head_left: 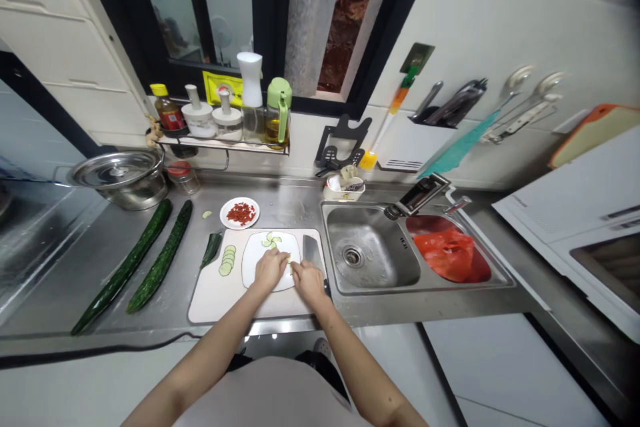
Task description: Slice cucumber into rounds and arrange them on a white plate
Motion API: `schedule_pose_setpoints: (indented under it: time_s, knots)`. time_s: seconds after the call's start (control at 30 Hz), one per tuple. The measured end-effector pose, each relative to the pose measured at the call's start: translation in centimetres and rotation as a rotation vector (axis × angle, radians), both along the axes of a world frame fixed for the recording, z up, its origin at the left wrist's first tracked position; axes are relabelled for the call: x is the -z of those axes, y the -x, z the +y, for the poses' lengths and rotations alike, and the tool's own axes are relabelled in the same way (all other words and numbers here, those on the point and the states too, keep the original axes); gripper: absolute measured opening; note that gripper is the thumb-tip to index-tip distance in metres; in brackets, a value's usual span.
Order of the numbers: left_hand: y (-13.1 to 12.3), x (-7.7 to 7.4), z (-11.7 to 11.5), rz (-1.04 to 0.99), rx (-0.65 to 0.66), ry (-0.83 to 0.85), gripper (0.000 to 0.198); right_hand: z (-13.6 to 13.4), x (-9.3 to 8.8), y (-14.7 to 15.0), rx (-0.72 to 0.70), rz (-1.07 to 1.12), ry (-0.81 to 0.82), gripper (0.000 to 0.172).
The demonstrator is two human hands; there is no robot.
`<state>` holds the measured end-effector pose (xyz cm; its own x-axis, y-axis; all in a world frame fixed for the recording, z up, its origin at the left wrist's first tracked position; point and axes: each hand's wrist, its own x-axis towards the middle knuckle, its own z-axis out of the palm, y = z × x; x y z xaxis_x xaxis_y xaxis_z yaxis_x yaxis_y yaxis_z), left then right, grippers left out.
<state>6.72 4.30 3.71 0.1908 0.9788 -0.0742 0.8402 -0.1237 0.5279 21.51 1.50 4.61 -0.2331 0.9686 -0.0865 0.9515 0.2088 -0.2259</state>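
Note:
A white square plate [253, 247] rests on the pale cutting board [220, 300]. Toward its far edge lie several thin cucumber pieces [271, 240] in a fanned pattern. My left hand [271, 270] and my right hand [309, 281] meet over the plate's right side. Between their closed fingertips is a small pale-green cucumber slice [289, 261], partly hidden. A row of cucumber slices [227, 260] overlaps on the board's left, beside a dark cucumber end [211, 249]. The knife [311, 250] lies on the right of the board, its handle partly behind my right hand.
Two whole cucumbers [159, 259] lie on the steel counter at left, near a lidded metal pot [131, 188]. Behind the board stands a small dish of red bits [241, 213]. A double sink [373, 273] is at right, a red bag [445, 253] in its far basin. Bottles fill a shelf [225, 144].

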Motion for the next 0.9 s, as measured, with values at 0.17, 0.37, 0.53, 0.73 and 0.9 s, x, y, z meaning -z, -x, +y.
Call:
schedule_pose_setpoints:
  time_s: [0.17, 0.37, 0.53, 0.73, 0.9]
  knots:
    - [0.1, 0.2, 0.0, 0.088, 0.03, -0.013, 0.032, -0.1, -0.2, 0.3, -0.005, -0.034, 0.008, 0.03]
    - [0.2, 0.4, 0.1, 0.179, 0.05, -0.007, 0.033, -0.3, -0.5, 0.9, 0.001, -0.145, 0.021, 0.035]
    - [0.2, 0.4, 0.2, 0.19, 0.058, -0.038, 0.033, -0.5, -0.3, 0.8, -0.017, -0.15, 0.03, 0.037]
    - [0.1, 0.3, 0.8, 0.194, 0.059, -0.03, 0.033, 0.1, -0.1, 0.8, 0.002, -0.143, 0.064, 0.038]
    - [0.0, 0.1, 1.4, 0.177, 0.044, -0.013, 0.032, 0.7, -0.2, 1.0, 0.013, -0.152, 0.076, 0.038]
